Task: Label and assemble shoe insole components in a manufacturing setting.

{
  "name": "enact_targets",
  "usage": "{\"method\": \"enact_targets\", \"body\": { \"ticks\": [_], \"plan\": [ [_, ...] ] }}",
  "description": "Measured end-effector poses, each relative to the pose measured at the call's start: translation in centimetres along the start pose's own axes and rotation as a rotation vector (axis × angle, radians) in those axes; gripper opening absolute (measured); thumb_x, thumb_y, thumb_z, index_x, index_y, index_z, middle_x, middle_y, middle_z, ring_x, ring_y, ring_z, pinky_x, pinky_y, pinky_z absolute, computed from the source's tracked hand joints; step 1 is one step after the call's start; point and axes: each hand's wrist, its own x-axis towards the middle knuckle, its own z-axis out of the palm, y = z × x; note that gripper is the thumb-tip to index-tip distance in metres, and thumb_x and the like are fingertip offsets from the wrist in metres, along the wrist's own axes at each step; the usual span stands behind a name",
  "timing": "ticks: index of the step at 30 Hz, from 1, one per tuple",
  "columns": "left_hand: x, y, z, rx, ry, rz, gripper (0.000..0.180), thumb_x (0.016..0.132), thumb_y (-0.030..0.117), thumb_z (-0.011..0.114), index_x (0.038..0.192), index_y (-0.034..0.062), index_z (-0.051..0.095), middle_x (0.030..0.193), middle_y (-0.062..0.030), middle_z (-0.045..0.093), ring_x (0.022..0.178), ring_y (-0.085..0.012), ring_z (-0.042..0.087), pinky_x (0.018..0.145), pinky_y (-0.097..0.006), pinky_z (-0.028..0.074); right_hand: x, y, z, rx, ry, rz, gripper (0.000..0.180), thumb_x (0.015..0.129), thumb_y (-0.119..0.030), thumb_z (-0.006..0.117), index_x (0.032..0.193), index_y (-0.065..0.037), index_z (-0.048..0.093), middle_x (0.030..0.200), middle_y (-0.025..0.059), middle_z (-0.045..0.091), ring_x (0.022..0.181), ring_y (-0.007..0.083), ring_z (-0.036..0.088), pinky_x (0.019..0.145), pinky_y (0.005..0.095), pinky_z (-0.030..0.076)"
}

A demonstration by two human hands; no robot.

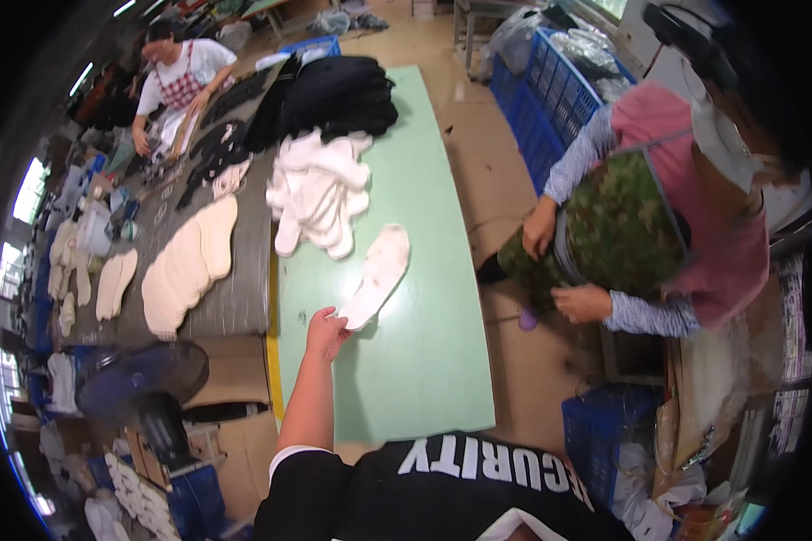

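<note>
Bright, even indoor light, heavy fisheye bend, black corners all round.

Daylight pours through the windows (23,194) on the far left rim, blown out to white, and ceiling strip lights (122,9) streak the top edge. The pale green table (424,343) is evenly lit, with a soft shadow under the left hand (326,331) and the white insole (379,273). The stack of white insoles (320,194) glares (little surface detail left). The table's edges curve, the rim smears, and the fan (144,379) below is slightly blurred.
</note>
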Motion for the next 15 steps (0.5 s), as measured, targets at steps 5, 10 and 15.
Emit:
{"method": "enact_targets", "body": {
  "ticks": [5, 10, 15],
  "plan": [
    [-5.2, -5.7, -3.7, -0.036, 0.014, -0.003, 0.031, 0.077, -0.004, 0.055, 0.108, -0.0049, 0.05, 0.096, -0.0126, 0.058, 0.082, -0.0224, 0.059, 0.069, -0.034, 0.051, 5.1, -3.9, -4.2, -0.284, -0.164, 0.02, 0.02, 0.078, -0.02, 0.053, 0.084, -0.004, 0.064, 0.093, 0.0164, 0.062, 0.086, 0.0355, 0.058, 0.076, 0.0426, 0.047],
    [-7.8, -10.2, -4.4, -0.078, 0.097, -0.011, 0.025, 0.076, -0.003, 0.056, 0.101, -0.0035, 0.055, 0.091, -0.0108, 0.06, 0.078, -0.0221, 0.06, 0.07, -0.033, 0.051, 12.6, -7.0, -5.4, -0.166, -0.084, 0.038, 0.033, 0.077, -0.027, 0.059, 0.101, -0.003, 0.061, 0.094, 0.0184, 0.063, 0.088, 0.0335, 0.06, 0.076, 0.0383, 0.048],
    [-10.4, -13.6, -3.6, -0.056, 0.186, 0.12, 0.032, 0.073, 0.0, 0.061, 0.104, -0.0046, 0.055, 0.089, -0.0097, 0.06, 0.073, -0.0165, 0.059, 0.059, -0.027, 0.05, 14.3, -16.7, -6.3, 0.081, -0.1, -0.184, 0.032, 0.077, -0.021, 0.062, 0.102, -0.001, 0.06, 0.089, 0.0174, 0.063, 0.083, 0.0275, 0.061, 0.074, 0.0335, 0.048]
  ]
}}
